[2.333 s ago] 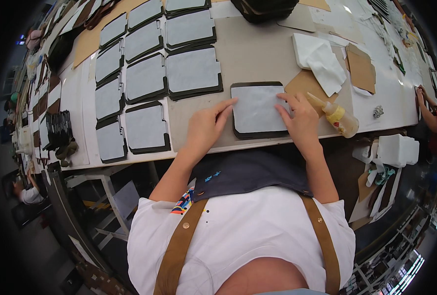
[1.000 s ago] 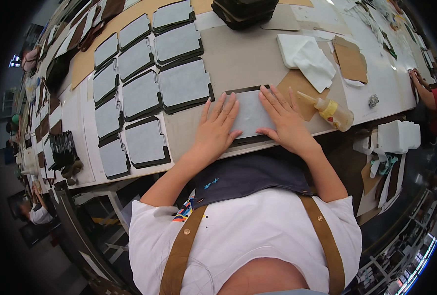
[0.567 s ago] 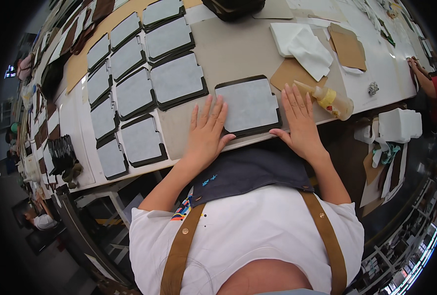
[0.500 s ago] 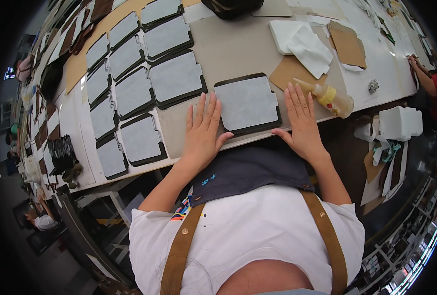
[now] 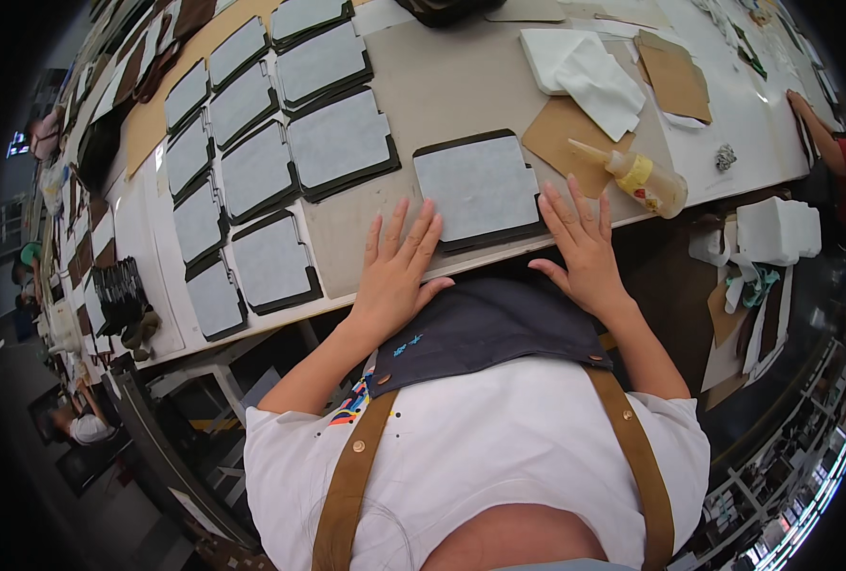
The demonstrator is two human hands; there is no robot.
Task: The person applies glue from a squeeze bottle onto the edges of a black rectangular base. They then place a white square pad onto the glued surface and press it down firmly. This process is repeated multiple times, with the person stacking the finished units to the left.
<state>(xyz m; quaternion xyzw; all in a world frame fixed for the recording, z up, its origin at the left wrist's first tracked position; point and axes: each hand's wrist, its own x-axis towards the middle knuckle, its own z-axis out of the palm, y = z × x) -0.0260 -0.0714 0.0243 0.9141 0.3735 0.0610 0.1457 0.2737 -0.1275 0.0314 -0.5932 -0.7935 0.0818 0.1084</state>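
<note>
Left hand [image 5: 396,271] flat on the table [image 5: 461,86], fingers spread, fingertips touching the near left corner of a grey-faced dark panel [image 5: 480,187]; right hand [image 5: 583,249] flat likewise, just beside the panel's near right corner; both grips released, grasping nothing; glue bottle [image 5: 637,178] lying right of the panel on brown card [image 5: 566,138]; similar panels [image 5: 270,133] ranked to the left.

Rows of grey-faced dark panels [image 5: 251,171] lie on the table [image 5: 423,76] to the left. A glue bottle [image 5: 637,178] with a yellow band lies on its side on a brown card sheet [image 5: 561,138]. White cloth [image 5: 585,71] sits beyond it, another brown card piece [image 5: 675,81] to its right. White foam block [image 5: 775,228] rests lower right
</note>
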